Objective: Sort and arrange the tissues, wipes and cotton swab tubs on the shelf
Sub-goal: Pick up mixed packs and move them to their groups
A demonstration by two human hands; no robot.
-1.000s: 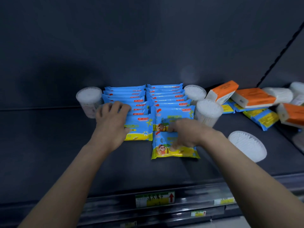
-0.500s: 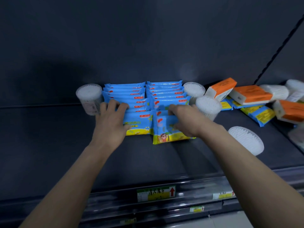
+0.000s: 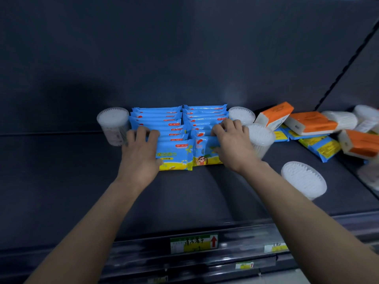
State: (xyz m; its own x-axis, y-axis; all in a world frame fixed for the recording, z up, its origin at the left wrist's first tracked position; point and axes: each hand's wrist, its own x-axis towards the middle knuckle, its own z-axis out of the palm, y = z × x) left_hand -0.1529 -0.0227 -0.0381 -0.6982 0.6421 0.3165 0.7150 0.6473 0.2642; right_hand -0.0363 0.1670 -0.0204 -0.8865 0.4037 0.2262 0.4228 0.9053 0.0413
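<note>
Finding: the shelf (image 3: 61, 181) is about half sorted. The wipe packs (image 3: 160, 119) stand mid-shelf in two neat upright rows, blue and yellow, fronts level. The tissue packs (image 3: 311, 121) (orange-topped, some tilted) lie heaped at right over stray wipes. The tubs (image 3: 112, 124) are scattered, and one toppled tub (image 3: 303, 181) lies apart. The left hand (image 3: 139, 156) and right hand (image 3: 231, 146) each curl fingers over a row's front packs, clamped on them.
</note>
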